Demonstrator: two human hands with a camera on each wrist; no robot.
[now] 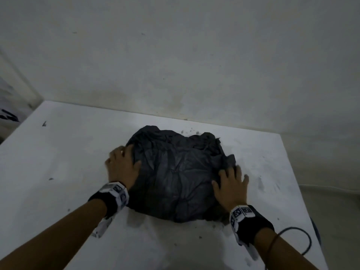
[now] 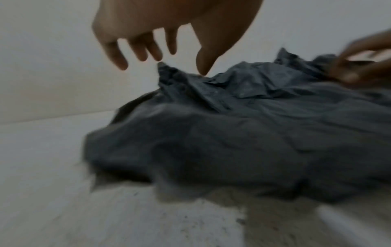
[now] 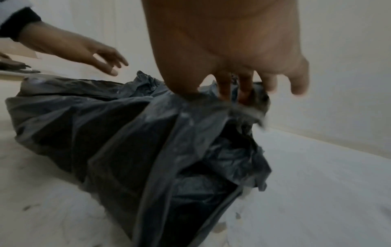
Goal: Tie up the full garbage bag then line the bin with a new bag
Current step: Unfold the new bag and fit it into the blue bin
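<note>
Head view high, looking down – wrist views low, close, facing inward – all share garbage bag (image 1: 175,172).

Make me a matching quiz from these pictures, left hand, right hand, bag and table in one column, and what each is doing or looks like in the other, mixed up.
Column one:
1. left hand
2. right hand
3. bag
4. table

Column two:
A. white, scuffed, carries the bag
B. dark, crumpled, lies on the table
C. fingers spread, holds nothing
D. pinches the bag's edge

Pairs: 1-C, 2-D, 3-B, 4-A
</note>
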